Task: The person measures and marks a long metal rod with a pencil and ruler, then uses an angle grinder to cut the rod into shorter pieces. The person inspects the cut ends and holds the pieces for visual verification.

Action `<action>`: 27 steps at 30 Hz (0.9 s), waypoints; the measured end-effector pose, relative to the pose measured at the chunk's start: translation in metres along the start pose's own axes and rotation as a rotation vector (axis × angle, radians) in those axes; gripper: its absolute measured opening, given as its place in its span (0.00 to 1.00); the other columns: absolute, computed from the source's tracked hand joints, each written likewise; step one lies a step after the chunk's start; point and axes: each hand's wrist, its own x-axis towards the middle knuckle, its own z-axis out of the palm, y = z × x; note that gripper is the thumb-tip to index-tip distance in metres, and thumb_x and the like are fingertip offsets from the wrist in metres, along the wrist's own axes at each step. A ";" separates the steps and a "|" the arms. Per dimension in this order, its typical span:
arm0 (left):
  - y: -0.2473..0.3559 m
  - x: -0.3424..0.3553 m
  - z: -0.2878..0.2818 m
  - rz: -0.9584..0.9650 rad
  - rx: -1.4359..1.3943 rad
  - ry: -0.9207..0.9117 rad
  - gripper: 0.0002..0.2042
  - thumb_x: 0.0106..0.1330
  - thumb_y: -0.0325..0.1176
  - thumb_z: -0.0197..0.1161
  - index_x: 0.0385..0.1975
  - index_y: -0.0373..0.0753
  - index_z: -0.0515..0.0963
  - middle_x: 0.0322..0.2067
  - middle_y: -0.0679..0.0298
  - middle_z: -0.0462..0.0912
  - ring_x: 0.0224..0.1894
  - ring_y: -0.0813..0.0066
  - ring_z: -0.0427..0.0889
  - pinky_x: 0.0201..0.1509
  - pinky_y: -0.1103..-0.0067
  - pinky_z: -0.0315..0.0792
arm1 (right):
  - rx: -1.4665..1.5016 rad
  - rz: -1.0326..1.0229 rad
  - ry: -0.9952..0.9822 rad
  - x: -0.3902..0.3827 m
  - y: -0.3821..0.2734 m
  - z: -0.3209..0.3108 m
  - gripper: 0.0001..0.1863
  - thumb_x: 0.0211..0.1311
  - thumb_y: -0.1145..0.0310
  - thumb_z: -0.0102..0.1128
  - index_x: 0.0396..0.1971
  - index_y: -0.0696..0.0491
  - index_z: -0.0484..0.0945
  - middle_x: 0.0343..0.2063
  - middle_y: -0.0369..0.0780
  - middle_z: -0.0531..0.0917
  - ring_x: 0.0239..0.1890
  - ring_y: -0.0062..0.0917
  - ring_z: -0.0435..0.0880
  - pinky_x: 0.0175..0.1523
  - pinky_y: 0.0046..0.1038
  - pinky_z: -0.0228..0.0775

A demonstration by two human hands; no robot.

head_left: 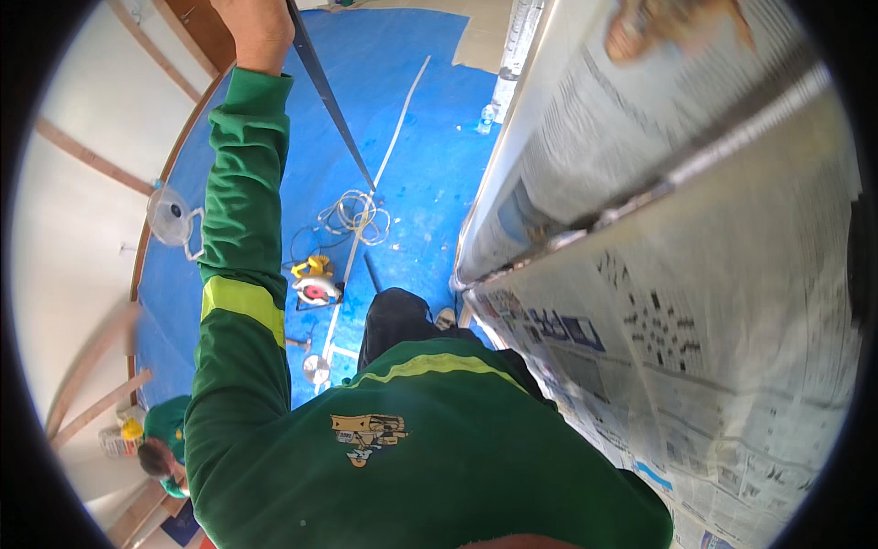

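My left arm, in a green sleeve with a yellow band, reaches up to the top edge. The back of my left hand (256, 32) shows there, with its fingers cut off by the frame. Right beside it, a long dark flat strip (325, 87) slants down from the top edge towards a coiled pale cord (352, 218). Whether my hand grips that strip cannot be made out. My right hand and forearm are out of sight. Close on my right stands a surface covered with newspaper (658, 348), a blurred brownish patch near its top.
On the blue floor covering (412, 146) lie a yellow-and-white circular saw (316, 284), a round blade (315, 368), a hammer (299, 344) and a dark bar (372, 273). A plastic bottle (486, 119) stands farther off. A co-worker (169, 435) in green is low at left, by pale curved walls.
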 end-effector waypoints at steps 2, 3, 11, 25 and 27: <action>-0.025 0.019 0.012 0.024 -0.048 -0.045 0.20 0.86 0.51 0.60 0.43 0.38 0.82 0.24 0.76 0.70 0.22 0.88 0.66 0.25 0.85 0.59 | 0.057 0.005 0.027 0.008 -0.028 -0.005 0.26 0.74 0.48 0.64 0.66 0.43 0.84 0.51 0.49 0.92 0.52 0.44 0.93 0.54 0.48 0.87; -0.040 0.028 0.019 0.032 -0.072 -0.067 0.20 0.87 0.51 0.60 0.43 0.38 0.82 0.24 0.76 0.71 0.21 0.88 0.66 0.25 0.86 0.58 | 0.079 0.015 0.033 0.010 -0.041 -0.006 0.26 0.74 0.48 0.64 0.66 0.44 0.84 0.51 0.49 0.92 0.52 0.44 0.93 0.54 0.48 0.87; -0.174 0.079 0.076 -0.174 -0.299 -0.215 0.20 0.86 0.53 0.60 0.44 0.39 0.84 0.23 0.76 0.74 0.18 0.90 0.65 0.23 0.87 0.58 | 0.231 0.227 0.064 0.004 -0.118 0.020 0.26 0.74 0.47 0.64 0.65 0.44 0.84 0.52 0.50 0.91 0.53 0.45 0.93 0.55 0.49 0.87; -0.375 0.152 0.165 -0.261 -0.573 -0.366 0.21 0.85 0.52 0.62 0.48 0.36 0.84 0.27 0.73 0.76 0.25 0.87 0.72 0.30 0.86 0.65 | 0.568 0.388 0.140 0.037 -0.336 0.056 0.27 0.72 0.45 0.63 0.63 0.45 0.85 0.54 0.50 0.91 0.54 0.47 0.92 0.57 0.50 0.86; -0.385 0.150 0.182 -0.266 -0.625 -0.379 0.20 0.85 0.51 0.62 0.49 0.36 0.84 0.27 0.73 0.77 0.25 0.87 0.72 0.30 0.85 0.65 | 0.601 0.402 0.142 0.043 -0.354 0.058 0.27 0.72 0.44 0.63 0.62 0.45 0.85 0.54 0.50 0.91 0.54 0.47 0.92 0.57 0.50 0.86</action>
